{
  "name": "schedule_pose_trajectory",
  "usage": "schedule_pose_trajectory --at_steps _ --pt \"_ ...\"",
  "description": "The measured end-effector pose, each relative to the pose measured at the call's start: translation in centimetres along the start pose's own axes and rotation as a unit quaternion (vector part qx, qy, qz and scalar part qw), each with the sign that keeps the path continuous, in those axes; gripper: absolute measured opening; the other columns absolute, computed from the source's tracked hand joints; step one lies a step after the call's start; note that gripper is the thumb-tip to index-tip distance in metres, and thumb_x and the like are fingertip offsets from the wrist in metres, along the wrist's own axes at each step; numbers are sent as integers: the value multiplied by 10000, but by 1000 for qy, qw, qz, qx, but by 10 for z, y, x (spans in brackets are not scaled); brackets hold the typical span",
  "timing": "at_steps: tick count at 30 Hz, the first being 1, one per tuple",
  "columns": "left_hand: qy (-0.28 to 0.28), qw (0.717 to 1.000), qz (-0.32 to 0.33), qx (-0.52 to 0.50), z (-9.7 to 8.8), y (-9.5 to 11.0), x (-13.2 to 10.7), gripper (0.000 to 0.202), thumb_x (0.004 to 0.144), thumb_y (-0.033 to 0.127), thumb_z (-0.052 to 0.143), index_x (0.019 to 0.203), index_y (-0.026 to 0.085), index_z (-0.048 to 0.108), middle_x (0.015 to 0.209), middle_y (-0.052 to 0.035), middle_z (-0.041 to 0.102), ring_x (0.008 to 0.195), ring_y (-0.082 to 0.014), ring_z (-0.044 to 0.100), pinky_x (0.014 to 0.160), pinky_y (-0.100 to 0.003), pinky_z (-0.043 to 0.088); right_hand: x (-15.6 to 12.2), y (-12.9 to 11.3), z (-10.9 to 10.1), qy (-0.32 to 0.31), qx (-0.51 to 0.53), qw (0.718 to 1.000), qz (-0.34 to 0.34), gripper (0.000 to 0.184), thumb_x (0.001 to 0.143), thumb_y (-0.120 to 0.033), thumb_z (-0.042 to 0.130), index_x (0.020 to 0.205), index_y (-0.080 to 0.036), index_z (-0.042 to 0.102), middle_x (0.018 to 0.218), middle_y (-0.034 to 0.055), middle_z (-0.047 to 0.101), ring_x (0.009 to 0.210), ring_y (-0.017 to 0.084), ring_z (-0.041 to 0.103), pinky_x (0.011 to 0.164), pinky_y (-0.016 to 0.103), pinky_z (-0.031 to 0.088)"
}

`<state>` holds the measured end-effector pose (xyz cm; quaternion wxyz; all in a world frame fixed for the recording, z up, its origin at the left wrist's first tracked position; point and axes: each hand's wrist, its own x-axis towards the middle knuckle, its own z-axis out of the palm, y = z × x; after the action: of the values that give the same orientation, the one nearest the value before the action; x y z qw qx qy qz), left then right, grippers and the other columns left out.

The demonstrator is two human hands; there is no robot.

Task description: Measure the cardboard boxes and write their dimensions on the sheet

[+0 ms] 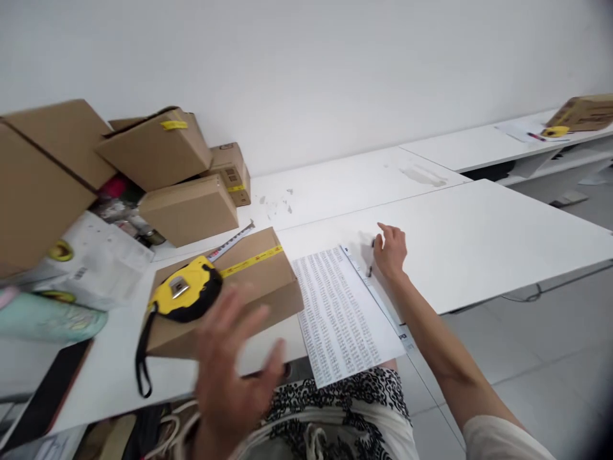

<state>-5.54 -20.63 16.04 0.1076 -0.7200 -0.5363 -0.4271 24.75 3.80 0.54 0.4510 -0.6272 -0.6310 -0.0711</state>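
Note:
My left hand (230, 377) hovers blurred in front of a flat cardboard box (268, 281), fingers spread and holding nothing. A yellow and black tape measure (186, 297) lies on that box, its tape pulled out across the top and its black strap hanging over the front. My right hand (391, 252) rests on the white table (479, 236), fingers curled round a dark pen (371, 257). The pen sits just right of a printed sheet of small numbers (340, 313) with a ruler (378, 300) along its right edge.
Several cardboard boxes (158, 150) are piled at the back left against the wall, with plastic bags and papers (90, 255) below them. A far table at the right holds another box (584, 112), a tape measure (555, 131) and a pen.

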Motion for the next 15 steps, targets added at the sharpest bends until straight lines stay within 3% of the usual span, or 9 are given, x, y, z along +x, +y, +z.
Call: schedule_pose_trajectory --at_steps 2,4,7,9,11,15 --pt "45 996 -37 73 -36 -36 8 532 821 239 692 1320 309 520 1450 -62 519 1379 -344 439 1159 -623 311 4 -38 -19 45 65 996 -32 372 939 -272 416 1237 -187 623 1132 164 626 1081 298 537 928 486 448" --pt "8 992 -76 102 -57 -72 15 578 806 330 719 1341 272 507 1465 -101 499 1381 -357 429 1156 -597 317 4 -90 -44 38 134 987 -83 340 959 -311 431 1226 -229 624 1129 134 651 1092 284 563 933 473 455" --pt "-103 981 -146 75 -65 -107 24 745 765 461 735 1407 237 429 1446 -134 505 1338 -365 473 1085 -561 411 -7 -171 -77 -100 208 942 -244 311 970 -356 472 1229 -281 627 1149 83 690 1117 254 596 965 446 446" --pt "-148 969 -186 61 -62 -114 29 828 738 492 745 1432 214 391 1448 -146 498 1316 -363 496 1051 -541 442 -21 -213 -84 -177 213 892 -358 381 955 -435 516 1297 -286 594 1268 63 665 1213 250 563 1023 443 419" --pt "-155 963 -212 58 -57 -113 31 835 722 476 753 1425 196 399 1439 -148 507 1304 -354 509 1039 -517 451 -37 -238 -78 -207 185 862 -425 508 932 -499 545 1376 -253 538 1401 80 588 1312 263 500 1088 458 374" --pt "-69 963 -258 25 -53 -107 28 755 660 416 792 1328 219 500 1317 -103 610 1205 -320 588 1017 -481 466 -62 -250 -57 -194 99 862 -459 612 918 -433 595 1465 -206 442 1491 108 500 1372 272 455 1120 455 362"
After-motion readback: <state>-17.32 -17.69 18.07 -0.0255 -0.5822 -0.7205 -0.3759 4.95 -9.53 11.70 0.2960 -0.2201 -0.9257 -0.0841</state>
